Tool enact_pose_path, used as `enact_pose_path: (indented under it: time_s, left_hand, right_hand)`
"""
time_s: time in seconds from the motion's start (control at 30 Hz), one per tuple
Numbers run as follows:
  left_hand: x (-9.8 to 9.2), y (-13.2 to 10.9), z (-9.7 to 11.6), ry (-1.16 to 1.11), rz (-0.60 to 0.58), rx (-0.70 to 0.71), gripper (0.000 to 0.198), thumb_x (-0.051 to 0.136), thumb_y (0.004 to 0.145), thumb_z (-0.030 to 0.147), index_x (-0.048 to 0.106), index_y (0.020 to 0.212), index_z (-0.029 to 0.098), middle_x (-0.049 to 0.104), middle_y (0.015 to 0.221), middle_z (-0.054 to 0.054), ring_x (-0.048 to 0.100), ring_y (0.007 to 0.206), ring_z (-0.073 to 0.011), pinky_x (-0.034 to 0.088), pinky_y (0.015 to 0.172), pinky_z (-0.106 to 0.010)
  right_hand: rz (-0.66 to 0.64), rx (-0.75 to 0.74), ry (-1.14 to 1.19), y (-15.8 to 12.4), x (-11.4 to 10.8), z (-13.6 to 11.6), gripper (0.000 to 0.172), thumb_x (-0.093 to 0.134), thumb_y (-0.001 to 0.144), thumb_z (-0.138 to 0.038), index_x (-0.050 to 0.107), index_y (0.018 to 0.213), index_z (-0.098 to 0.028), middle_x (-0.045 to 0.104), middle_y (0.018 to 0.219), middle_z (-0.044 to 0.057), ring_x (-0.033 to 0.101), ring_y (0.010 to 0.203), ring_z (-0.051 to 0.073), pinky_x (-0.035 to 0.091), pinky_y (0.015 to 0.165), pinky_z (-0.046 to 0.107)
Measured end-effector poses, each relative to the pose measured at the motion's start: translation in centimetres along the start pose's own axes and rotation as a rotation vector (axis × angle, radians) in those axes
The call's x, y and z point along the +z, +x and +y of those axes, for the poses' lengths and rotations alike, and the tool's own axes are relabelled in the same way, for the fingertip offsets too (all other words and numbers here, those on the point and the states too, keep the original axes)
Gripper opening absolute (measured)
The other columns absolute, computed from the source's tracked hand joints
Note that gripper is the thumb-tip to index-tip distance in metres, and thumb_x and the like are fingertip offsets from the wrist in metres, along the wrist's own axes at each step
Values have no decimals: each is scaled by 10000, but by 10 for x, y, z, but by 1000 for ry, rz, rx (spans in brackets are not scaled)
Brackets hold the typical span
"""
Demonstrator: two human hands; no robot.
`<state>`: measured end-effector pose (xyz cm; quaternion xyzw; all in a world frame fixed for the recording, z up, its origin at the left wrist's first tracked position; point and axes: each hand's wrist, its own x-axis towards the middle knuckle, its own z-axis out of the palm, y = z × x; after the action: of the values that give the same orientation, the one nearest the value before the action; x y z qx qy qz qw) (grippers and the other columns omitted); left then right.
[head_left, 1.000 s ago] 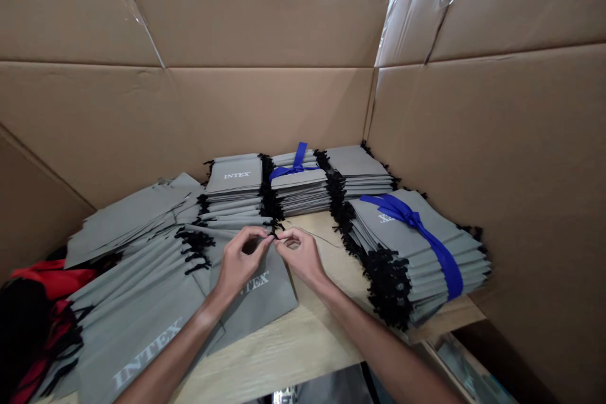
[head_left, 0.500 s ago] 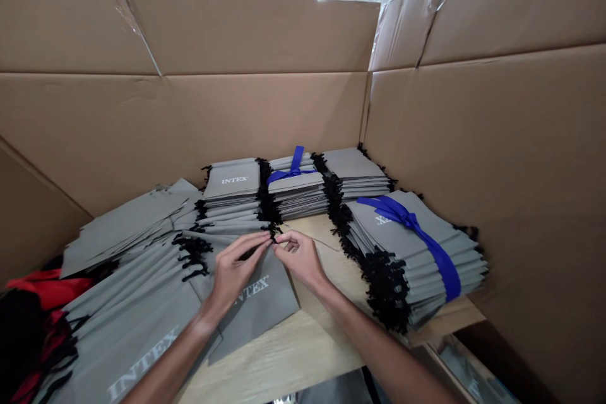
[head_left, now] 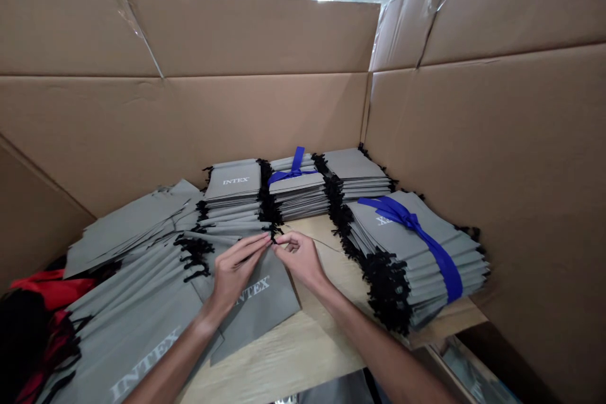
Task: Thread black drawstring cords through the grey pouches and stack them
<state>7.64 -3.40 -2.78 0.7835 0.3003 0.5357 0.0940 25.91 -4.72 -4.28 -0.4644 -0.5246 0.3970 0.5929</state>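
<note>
A grey drawstring pouch (head_left: 279, 300) with white INTEX lettering lies flat on the wooden table, partly under my hands. At its upper corner, my left hand (head_left: 235, 270) is closed in a pinch on a short black drawstring (head_left: 273, 235). My right hand (head_left: 303, 260) pinches the same drawstring from the other side, its fingertips nearly touching the left ones. The cord is mostly hidden by the fingers. Left of my hands, a fanned row of grey pouches (head_left: 142, 306) with black cord ends overlaps the pouch I work on.
Stacked pouches (head_left: 235, 188) stand at the back. A bundle (head_left: 416, 246) tied with blue ribbon (head_left: 438, 259) sits at the right. Flat grey pieces (head_left: 137, 221) and red fabric (head_left: 52, 290) lie left. Cardboard walls (head_left: 265, 107) enclose the table (head_left: 284, 353); an open box (head_left: 454, 366) is below right.
Both hands stay at the pouch's corner with almost no movement. The left fingers have drawn slightly closer together, and the view has shifted a little.
</note>
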Motion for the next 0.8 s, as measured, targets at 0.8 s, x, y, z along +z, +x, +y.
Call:
enact_pose_path:
  time_s: [0.8]
  left_hand:
    - [-4, 8, -2, 536, -72, 439, 175, 569, 1116, 168, 616, 1283, 188, 800, 1051, -100, 814, 925, -214, 610, 800, -263]
  right_hand:
    - [29, -425, -262, -12, -3, -14, 113, 725, 935, -273, 837, 918, -277, 858, 973, 65, 717, 724, 211, 595, 727, 346]
